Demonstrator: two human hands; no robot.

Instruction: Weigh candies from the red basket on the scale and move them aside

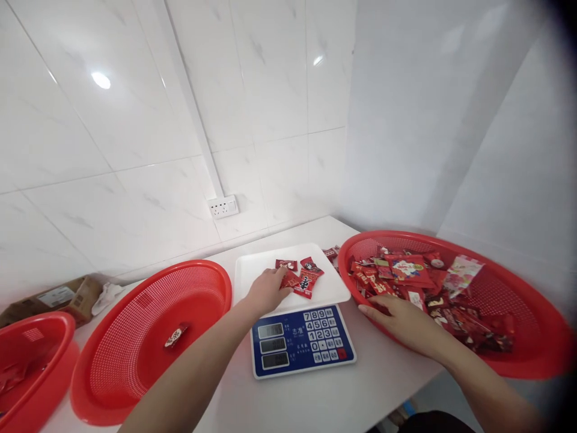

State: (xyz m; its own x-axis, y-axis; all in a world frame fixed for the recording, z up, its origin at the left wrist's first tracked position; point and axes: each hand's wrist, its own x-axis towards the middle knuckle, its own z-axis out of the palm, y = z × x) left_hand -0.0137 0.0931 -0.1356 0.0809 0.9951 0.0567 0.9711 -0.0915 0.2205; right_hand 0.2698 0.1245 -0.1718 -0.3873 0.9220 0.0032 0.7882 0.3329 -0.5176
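The right basket, cut off at the picture's 3 o'clock edge, holds many red packets. The right hand lies flat and relaxed on its near rim. On the scale tray the left hand pinches a candy packet; its long axis points to 1 o'clock. The fingertips hide part of the packet.

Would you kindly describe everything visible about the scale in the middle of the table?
The scale is a flat digital counter model with a blue front panel, three small grey display windows on the left and a white numeric keypad on the right. A white rectangular weighing tray sits on top, carrying a few red wrapped candies. It stands level on the white table, between two red baskets. The left hand rests on the tray, touching a candy.
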